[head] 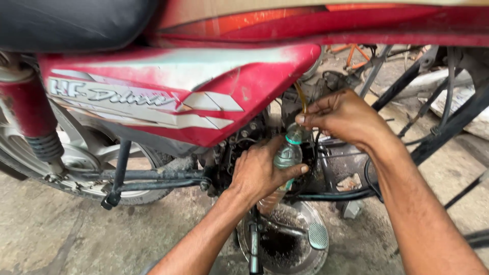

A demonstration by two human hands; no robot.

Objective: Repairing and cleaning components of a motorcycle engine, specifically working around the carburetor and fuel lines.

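Closest to me, a round metal pan [298,254] sits on the concrete floor [46,229] under the engine, dark oily residue in its bottom, with a footpeg [318,235] jutting over its rim. Just above it my left hand [260,173] is wrapped firmly round a clear plastic bottle [284,165], tilted, its neck up near the engine [239,145]. My right hand [344,117] comes in from the other side, thumb and fingers pinched together on a thin yellowish hose [302,99] that drops from behind the red side panel [168,97] to the bottle's green-ringed mouth. I'd judge I'm in the middle of draining fluid through that hose into the bottle; whether anything is flowing I can't tell. What comes next calls for a steady bottle, the hose tip kept inside the neck, and watching the level. Farther back, the rear wheel [81,158], shock spring [46,145] and black seat [71,23].
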